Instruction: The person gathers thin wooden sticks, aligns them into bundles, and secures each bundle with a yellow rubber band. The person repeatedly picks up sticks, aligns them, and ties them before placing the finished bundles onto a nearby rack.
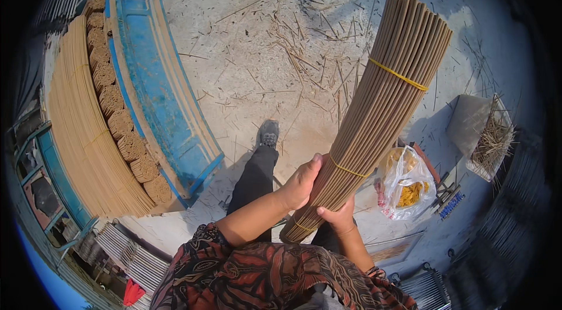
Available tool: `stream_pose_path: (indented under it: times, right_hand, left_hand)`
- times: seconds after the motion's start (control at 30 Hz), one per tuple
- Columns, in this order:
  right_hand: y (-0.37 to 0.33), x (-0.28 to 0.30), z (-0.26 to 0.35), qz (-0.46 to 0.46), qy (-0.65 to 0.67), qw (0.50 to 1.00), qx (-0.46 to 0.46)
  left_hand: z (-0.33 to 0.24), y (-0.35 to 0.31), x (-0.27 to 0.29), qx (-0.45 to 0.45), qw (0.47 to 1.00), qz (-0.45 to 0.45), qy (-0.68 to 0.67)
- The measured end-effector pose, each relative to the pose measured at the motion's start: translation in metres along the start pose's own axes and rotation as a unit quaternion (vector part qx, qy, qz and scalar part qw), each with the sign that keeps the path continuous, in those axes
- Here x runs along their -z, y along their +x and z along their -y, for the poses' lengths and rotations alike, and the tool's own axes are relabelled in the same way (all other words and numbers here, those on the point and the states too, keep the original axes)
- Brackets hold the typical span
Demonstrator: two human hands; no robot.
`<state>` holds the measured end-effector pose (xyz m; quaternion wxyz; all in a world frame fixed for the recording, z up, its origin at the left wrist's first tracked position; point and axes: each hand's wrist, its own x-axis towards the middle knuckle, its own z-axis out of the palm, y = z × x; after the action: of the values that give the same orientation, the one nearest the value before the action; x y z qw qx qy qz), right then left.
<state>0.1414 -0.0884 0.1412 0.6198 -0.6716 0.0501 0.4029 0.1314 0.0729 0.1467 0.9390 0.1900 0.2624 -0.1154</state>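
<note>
A thick bundle of long brown sticks [374, 111], which look like incense sticks, slants up and away to the right in front of me. Several yellow bands [398, 74] bind it, one near the far end and others lower down. My left hand [301, 184] grips its left side near the lower band, thumb along the sticks. Closer to the bundle's near end, my right hand [341, 216] holds it from the right, its thumb on top. Most of the fingers of both hands are hidden behind the sticks.
At left, similar bundles [99, 128] lie stacked beside a blue metal tailgate [158, 87]. Broken sticks [293, 46] litter the concrete floor. To the right are a clear plastic bag of yellow bands [410, 193] and a pale container [468, 128] full of stick scraps.
</note>
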Motion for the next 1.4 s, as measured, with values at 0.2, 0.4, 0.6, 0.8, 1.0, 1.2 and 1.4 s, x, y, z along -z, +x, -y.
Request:
stream_pose_path:
  times: [0.2, 0.4, 0.6, 0.8, 1.0, 1.2, 1.4]
  right_hand:
    - [-0.013, -0.074, 0.169, 0.043, -0.011, 0.995, 0.092]
    - [-0.014, -0.183, 0.306, 0.194, -0.034, 0.955, 0.221]
    - [-0.003, -0.271, 0.345, 0.34, -0.164, 0.881, 0.285]
    - [-0.019, -0.382, 0.372, 0.527, -0.388, 0.708, 0.265]
    - [-0.011, -0.417, 0.314, 0.659, -0.409, 0.583, 0.241]
    - [-0.034, -0.449, 0.261, 0.639, -0.541, 0.474, 0.272]
    - [-0.072, -0.513, 0.195, 0.648, -0.529, 0.491, 0.242]
  left_hand:
    - [-0.134, -0.076, -0.092, -0.172, 0.975, 0.132, 0.044]
    - [-0.238, -0.168, -0.13, -0.362, 0.905, 0.095, 0.205]
    - [-0.283, -0.227, -0.12, -0.492, 0.86, -0.058, 0.124]
    - [-0.289, -0.298, -0.082, -0.64, 0.736, -0.216, -0.039]
    - [-0.279, -0.373, -0.021, -0.731, 0.595, -0.293, -0.159]
    - [-0.253, -0.447, 0.08, -0.726, 0.531, -0.383, -0.209]
    - [-0.234, -0.516, 0.168, -0.698, 0.53, -0.389, -0.283]
